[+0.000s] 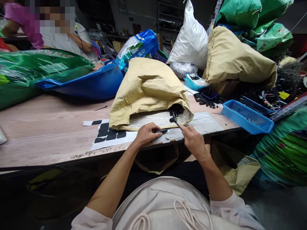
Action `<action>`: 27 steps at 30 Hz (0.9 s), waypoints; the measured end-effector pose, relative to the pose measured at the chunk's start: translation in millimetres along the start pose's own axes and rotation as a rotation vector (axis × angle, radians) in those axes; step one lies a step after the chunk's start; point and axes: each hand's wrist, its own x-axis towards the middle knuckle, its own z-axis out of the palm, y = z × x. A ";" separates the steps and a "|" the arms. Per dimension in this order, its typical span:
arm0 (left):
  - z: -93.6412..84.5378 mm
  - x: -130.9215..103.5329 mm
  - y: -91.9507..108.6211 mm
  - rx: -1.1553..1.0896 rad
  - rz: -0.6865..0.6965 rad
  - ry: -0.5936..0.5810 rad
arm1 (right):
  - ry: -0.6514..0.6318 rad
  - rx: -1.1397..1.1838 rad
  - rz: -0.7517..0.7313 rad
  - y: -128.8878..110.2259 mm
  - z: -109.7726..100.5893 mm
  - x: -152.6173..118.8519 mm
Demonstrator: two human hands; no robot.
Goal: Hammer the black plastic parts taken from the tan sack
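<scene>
My left hand rests near the table's front edge, its fingers closed on a slim black pen-like piece that lies low over a grey board. A small hammer is in my closed right hand; its dark head points up and left, above the black piece and apart from it. Just beyond both hands lies a tan woven sack, its mouth facing me. Inside the mouth, at the right, several black pieces show. Left of my left hand is a white sheet with black stickers.
A blue basin and a green sack stand at the left. To the right are a blue basket, loose black parts and another tan sack. Two people sit across the table at the far left.
</scene>
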 end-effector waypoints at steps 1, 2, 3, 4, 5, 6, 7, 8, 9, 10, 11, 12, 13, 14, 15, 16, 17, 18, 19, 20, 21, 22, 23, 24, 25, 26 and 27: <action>-0.1 0.1 0.5 0.011 -0.010 0.003 | -0.032 -0.074 0.031 4.4 -4.2 7.3; -0.2 0.2 0.9 0.021 -0.017 0.005 | -0.056 -0.137 0.051 8.3 -7.0 13.9; -0.3 0.3 1.2 0.028 -0.019 0.006 | -0.066 -0.188 0.077 11.5 -8.1 19.3; -0.3 0.3 1.5 0.033 -0.018 0.007 | -0.080 -0.224 0.098 13.9 -7.7 23.2; -0.3 0.3 1.5 0.033 -0.015 0.010 | -0.091 -0.250 0.115 15.5 -6.1 25.7; -0.3 0.2 1.5 0.031 -0.010 0.012 | -0.099 -0.265 0.129 16.4 -3.6 26.8; -0.3 0.2 1.2 0.029 -0.007 0.013 | -0.103 -0.273 0.138 16.7 -0.6 26.7; -0.3 0.1 0.8 0.027 -0.006 0.014 | -0.102 -0.275 0.143 16.3 2.5 25.8; -0.4 0.1 0.2 0.027 -0.006 0.016 | -0.096 -0.273 0.145 15.5 5.5 24.4; -0.5 0.2 -0.5 0.029 -0.004 0.017 | -0.087 -0.269 0.146 14.5 8.0 22.9; -0.6 0.2 -1.2 0.032 -0.001 0.016 | -0.079 -0.264 0.149 13.3 10.2 21.5; -0.7 0.3 -1.9 0.035 0.002 0.015 | -0.074 -0.261 0.152 12.1 11.8 20.5; -0.9 0.4 -2.5 0.038 0.006 0.013 | -0.069 -0.261 0.154 11.1 13.1 19.7; -1.2 0.4 -3.0 0.039 0.009 0.010 | -0.062 -0.265 0.154 10.3 14.1 19.3; -1.5 0.5 -3.2 0.039 0.011 0.008 | -0.053 -0.269 0.154 9.8 14.9 19.2; -1.8 0.5 -3.3 0.038 0.014 0.006 | -0.044 -0.273 0.154 9.4 15.4 19.2; -2.2 0.5 -3.1 0.037 0.016 0.004 | -0.037 -0.275 0.154 9.3 15.8 19.4; -2.5 0.4 -2.7 0.035 0.019 0.003 | -0.034 -0.273 0.155 9.3 16.1 19.7; -2.8 0.3 -2.3 0.034 0.022 0.000 | -0.033 -0.268 0.157 9.3 16.2 20.0; -3.0 0.1 -1.8 0.034 0.023 -0.002 | -0.034 -0.263 0.160 9.2 16.3 20.4; -3.1 -0.1 -1.5 0.036 0.022 -0.005 | -0.034 -0.257 0.161 9.2 16.3 20.8; -3.1 -0.1 -1.3 0.038 0.019 -0.006 | -0.031 -0.253 0.162 9.0 16.2 21.2; -3.0 0.1 -1.3 0.042 0.017 -0.008 | -0.029 -0.249 0.163 8.9 16.2 21.7; -2.9 0.6 -1.5 0.045 0.015 -0.009 | -0.028 -0.246 0.164 8.7 16.1 22.1; -2.8 1.3 -1.9 0.047 0.014 -0.011 | -0.027 -0.244 0.164 8.5 15.9 22.4; -2.9 2.2 -2.2 0.048 0.014 -0.011 | -0.028 -0.242 0.166 8.3 15.7 22.7; -3.2 3.2 -2.3 0.049 0.014 -0.010 | -0.028 -0.242 0.169 8.0 15.4 22.8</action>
